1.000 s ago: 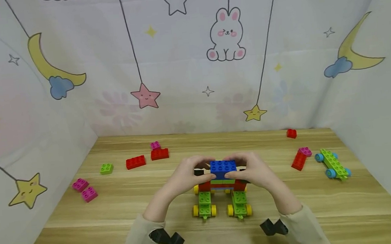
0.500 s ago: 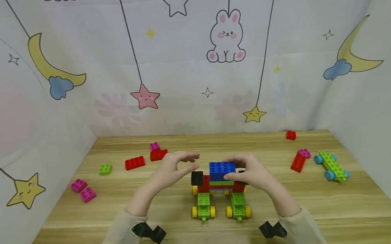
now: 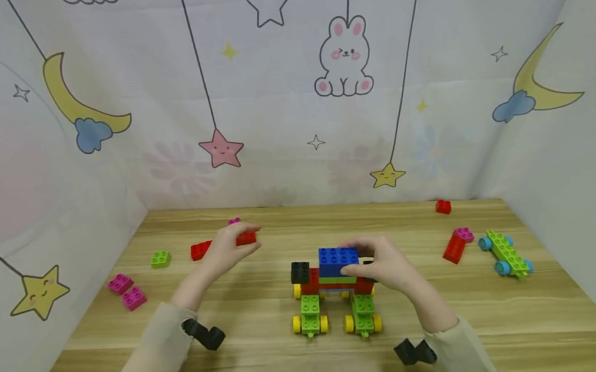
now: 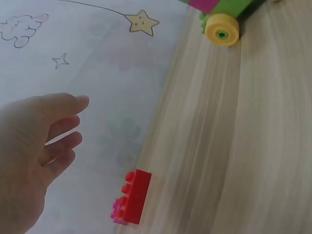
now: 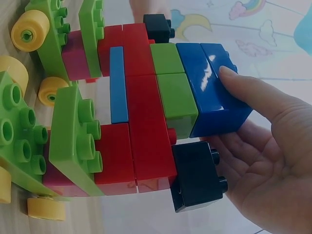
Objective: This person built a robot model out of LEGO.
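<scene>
In the head view a built brick model stands on two green wheeled bases (image 3: 310, 307) with yellow wheels. Blue bricks (image 3: 338, 257) top it, above green and red layers, with a black brick (image 3: 300, 272) at each side. My right hand (image 3: 387, 264) grips the blue bricks from the right, thumb on the near face; the right wrist view shows the thumb on the blue (image 5: 209, 97). My left hand (image 3: 222, 253), fingers apart and holding nothing, hovers by a red brick (image 3: 247, 237), which it partly covers. In the left wrist view that hand (image 4: 39, 141) is beside a red brick (image 4: 137, 196).
Left on the wooden table (image 3: 271, 365) lie a green brick (image 3: 161, 259), pink bricks (image 3: 134, 298) and another red brick (image 3: 199, 250). At the right are red bricks (image 3: 454, 249), a pink brick (image 3: 464, 234) and a green car base (image 3: 506, 253) with blue wheels. A patterned cloth stands behind.
My left hand has let go of the model's left side and moved left, over to the red bricks. My right hand has stayed on the blue bricks, and the model stands in nearly the same place.
</scene>
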The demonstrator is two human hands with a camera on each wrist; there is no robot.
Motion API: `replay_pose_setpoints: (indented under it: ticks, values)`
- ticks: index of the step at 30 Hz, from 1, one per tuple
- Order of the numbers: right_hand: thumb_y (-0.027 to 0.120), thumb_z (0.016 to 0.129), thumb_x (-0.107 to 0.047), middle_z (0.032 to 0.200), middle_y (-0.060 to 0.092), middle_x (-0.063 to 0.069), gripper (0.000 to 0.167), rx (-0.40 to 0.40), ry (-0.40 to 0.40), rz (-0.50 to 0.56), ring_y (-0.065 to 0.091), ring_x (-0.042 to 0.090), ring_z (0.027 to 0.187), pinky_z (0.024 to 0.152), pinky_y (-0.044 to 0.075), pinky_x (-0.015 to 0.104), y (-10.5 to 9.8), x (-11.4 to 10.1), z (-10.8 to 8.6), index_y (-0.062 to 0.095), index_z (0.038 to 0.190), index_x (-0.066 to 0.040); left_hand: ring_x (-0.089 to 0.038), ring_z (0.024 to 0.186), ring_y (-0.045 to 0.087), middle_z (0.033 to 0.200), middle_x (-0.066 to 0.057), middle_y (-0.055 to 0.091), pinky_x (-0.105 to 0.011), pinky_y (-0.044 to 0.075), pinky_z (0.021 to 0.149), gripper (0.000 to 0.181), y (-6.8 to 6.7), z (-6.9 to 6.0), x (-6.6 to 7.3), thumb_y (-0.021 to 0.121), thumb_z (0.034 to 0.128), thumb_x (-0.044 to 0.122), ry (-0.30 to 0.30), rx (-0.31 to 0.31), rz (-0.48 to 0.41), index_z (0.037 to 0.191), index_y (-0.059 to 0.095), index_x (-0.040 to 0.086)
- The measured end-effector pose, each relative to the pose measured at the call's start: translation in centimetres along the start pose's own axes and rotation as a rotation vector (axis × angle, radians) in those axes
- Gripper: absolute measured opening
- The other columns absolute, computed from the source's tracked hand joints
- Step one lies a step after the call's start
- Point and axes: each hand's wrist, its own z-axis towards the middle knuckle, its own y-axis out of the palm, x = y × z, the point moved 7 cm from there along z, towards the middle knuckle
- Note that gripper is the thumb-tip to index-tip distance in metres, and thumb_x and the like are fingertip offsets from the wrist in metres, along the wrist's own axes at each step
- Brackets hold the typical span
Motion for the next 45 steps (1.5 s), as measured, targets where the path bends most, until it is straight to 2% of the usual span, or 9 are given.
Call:
replay_pose_setpoints:
  ticks: [7, 16, 22, 27, 34, 38, 45]
  values:
    - [0.077, 0.085, -0.018, 0.113, 0.07, 0.012, 0.041, -0.001, 0.005, 0.021, 0.066, 0.028, 0.105, 0.082, 0.058, 0.037, 0.0, 0.0, 0.0, 0.066, 0.122, -0.006, -0.039, 0.123, 0.055, 0.13, -0.021, 0.061, -0.054, 0.045, 0.102, 0.047, 0.5, 0.7, -2.7, 0.074, 0.0867, 0.012, -0.052, -0.034, 0.06, 0.129, 0.06, -0.002]
    - [0.077, 0.084, -0.019, 0.112, 0.07, 0.012, 0.041, 0.002, 0.014, 0.019, 0.066, 0.028, 0.104, 0.08, 0.058, 0.036, 0.0, 0.1, -0.1, 0.066, 0.122, -0.006, -0.043, 0.128, 0.048, 0.134, -0.025, 0.057, -0.056, 0.039, 0.107, 0.051, 1.1, 1.4, -4.8, 0.073, 0.0855, 0.004, -0.085, -0.074, 0.1, 0.132, 0.055, -0.006]
    - [0.077, 0.084, -0.018, 0.112, 0.07, 0.013, 0.041, 0.003, 0.016, 0.024, 0.066, 0.03, 0.105, 0.078, 0.058, 0.033, 0.0, 0.1, -0.1, 0.066, 0.122, -0.005, -0.043, 0.129, 0.047, 0.137, -0.025, 0.054, -0.056, 0.038, 0.109, 0.053, 1.7, 1.6, -6.2, 0.072, 0.087, 0.006, -0.144, -0.109, 0.121, 0.135, 0.053, -0.006]
    - [0.077, 0.085, -0.019, 0.111, 0.07, 0.014, 0.04, 0.006, 0.002, 0.014, 0.066, 0.029, 0.103, 0.08, 0.057, 0.035, -0.1, -0.1, -0.1, 0.067, 0.121, -0.004, -0.043, 0.129, 0.048, 0.136, -0.024, 0.055, -0.056, 0.039, 0.108, 0.052, 2.3, 1.6, -6.8, 0.071, 0.0878, 0.01, -0.174, -0.129, 0.118, 0.135, 0.054, -0.003]
    - [0.076, 0.086, -0.019, 0.111, 0.07, 0.015, 0.04, 0.0, -0.013, 0.018, 0.067, 0.028, 0.102, 0.075, 0.057, 0.031, -0.2, -0.2, -0.2, 0.066, 0.121, -0.002, -0.043, 0.128, 0.048, 0.135, -0.025, 0.056, -0.056, 0.039, 0.108, 0.052, 2.5, 1.8, -7.7, 0.071, 0.0871, 0.008, -0.166, -0.11, 0.138, 0.134, 0.055, -0.004]
    - [0.076, 0.086, -0.018, 0.111, 0.07, 0.016, 0.041, -0.002, -0.012, 0.019, 0.066, 0.029, 0.102, 0.075, 0.057, 0.03, -0.1, -0.2, -0.2, 0.066, 0.121, -0.002, -0.044, 0.125, 0.051, 0.132, -0.026, 0.057, -0.056, 0.04, 0.106, 0.05, 2.5, 2.0, -7.7, 0.072, 0.0865, 0.006, -0.15, -0.099, 0.161, 0.132, 0.056, -0.006]
    - [0.076, 0.086, -0.018, 0.112, 0.07, 0.017, 0.041, -0.003, -0.007, 0.019, 0.066, 0.031, 0.104, 0.075, 0.057, 0.03, -0.1, 0.0, -0.1, 0.066, 0.121, -0.001, -0.045, 0.125, 0.049, 0.133, -0.026, 0.057, -0.055, 0.04, 0.106, 0.051, 2.5, 2.1, -7.7, 0.072, 0.0857, 0.003, -0.181, -0.099, 0.169, 0.133, 0.056, -0.005]
